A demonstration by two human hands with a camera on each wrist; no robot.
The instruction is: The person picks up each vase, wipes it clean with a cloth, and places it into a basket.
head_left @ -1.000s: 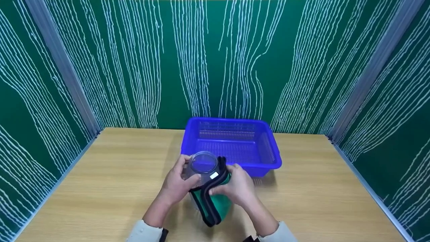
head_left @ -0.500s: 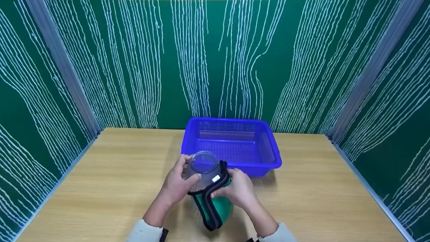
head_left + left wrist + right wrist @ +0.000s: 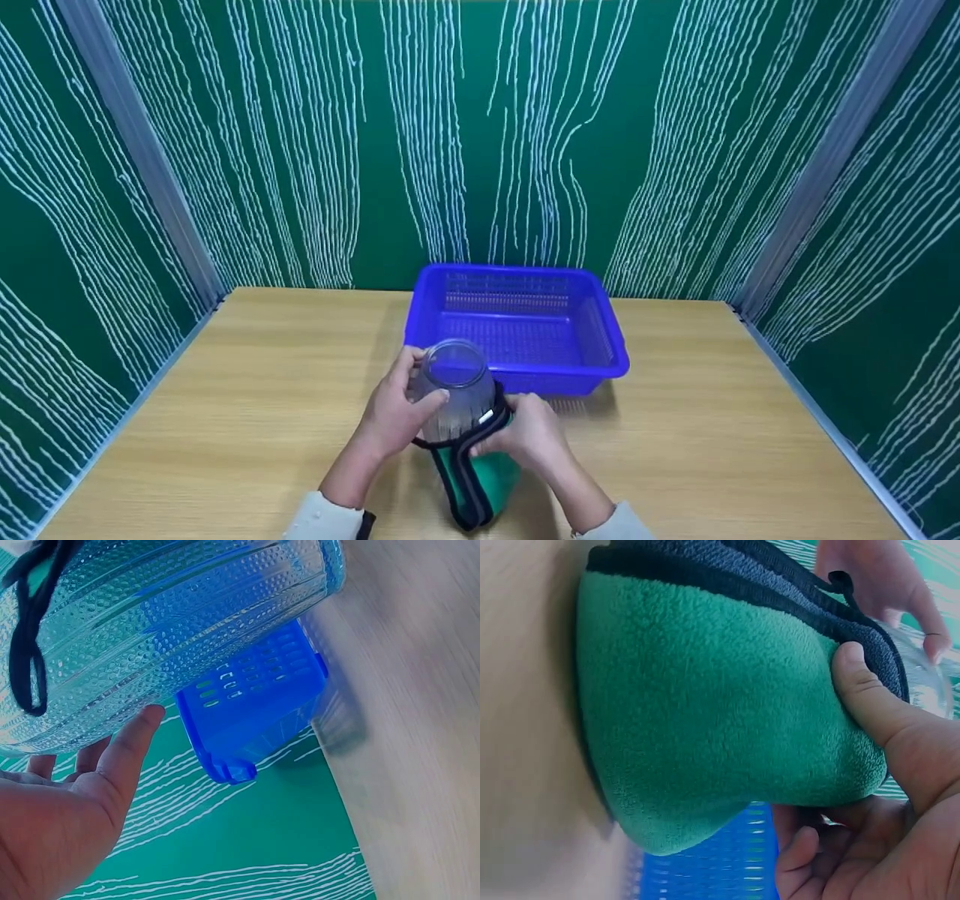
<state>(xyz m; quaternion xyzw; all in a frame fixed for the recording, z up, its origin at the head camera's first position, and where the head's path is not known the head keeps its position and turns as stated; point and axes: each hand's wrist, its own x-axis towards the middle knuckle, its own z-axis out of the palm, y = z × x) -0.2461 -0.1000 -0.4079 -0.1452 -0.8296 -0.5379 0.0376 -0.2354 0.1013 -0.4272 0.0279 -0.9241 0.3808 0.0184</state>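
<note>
A clear jar [image 3: 469, 405] with a dimpled, ribbed wall stands over the table in front of me, its round end facing up. My left hand [image 3: 396, 412] grips it near the top, thumb on the near side. Around the jar's right and near side lies a green cloth [image 3: 495, 469] with a grey face, black edging and a small white label. My right hand [image 3: 536, 431] pinches that cloth against the jar, thumb on the green pile in the right wrist view. A black loop [image 3: 30, 660] hangs beside the jar in the left wrist view. The jar's lower end is hidden.
Just behind the jar sits a blue plastic basket [image 3: 525, 369] with slotted sides. The wooden table [image 3: 247, 405] reaches back to green walls [image 3: 480, 150] with wavy white lines, framed by metal posts [image 3: 135, 127].
My right hand has slid the cloth down along the jar, toward me, baring more of the jar's upper wall. The left hand and jar have stayed nearly still.
</note>
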